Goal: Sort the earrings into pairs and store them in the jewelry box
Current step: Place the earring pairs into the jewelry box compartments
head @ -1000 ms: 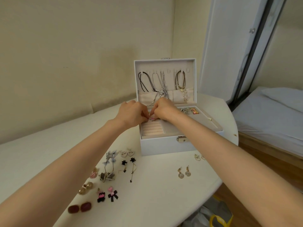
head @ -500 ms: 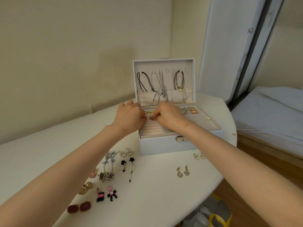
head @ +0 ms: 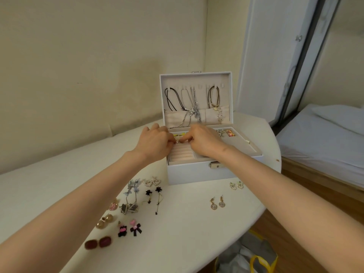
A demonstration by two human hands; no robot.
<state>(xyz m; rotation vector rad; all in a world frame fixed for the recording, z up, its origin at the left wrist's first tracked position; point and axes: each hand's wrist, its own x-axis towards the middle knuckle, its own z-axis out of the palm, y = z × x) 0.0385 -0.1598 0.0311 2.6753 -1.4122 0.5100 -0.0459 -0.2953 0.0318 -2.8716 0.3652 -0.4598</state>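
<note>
White leatherette jewelry box (head: 197, 174) stands open at the far side of the pale rounded counter (head: 177, 243), with cord and chain necklaces (head: 193, 107) hanging in its lid. Over the beige ring-roll section (head: 182, 153) at the box's front left, the left hand (head: 155, 142) and right hand (head: 204, 142) meet. Each grip is closed, fingertips pinching a small silvery earring (head: 178, 141) between them; its shape is too small to tell.

Sorting looks largely finished and storing barely begun. Laid out in twos on the counter are:
- dark red rectangular studs (head: 98, 242)
- round gold studs (head: 104, 221)
- pink-and-black bow earrings (head: 130, 229)
- grey butterfly drops (head: 131, 198)
- black flower drops (head: 153, 196)
- pearl heart earrings (head: 151, 182)
- gold coin drops (head: 217, 203)
- small pearl-ring earrings (head: 236, 185)

A pink heart stud (head: 113, 204) seems to lie alone. A few coloured pieces already sit in the box's rear compartments.

Cream walls close the corner. To the right there is a sliding door, then a bed with grey sheets (head: 325, 138). A yellow-handled bag (head: 256, 261) lies on the wooden floor.
</note>
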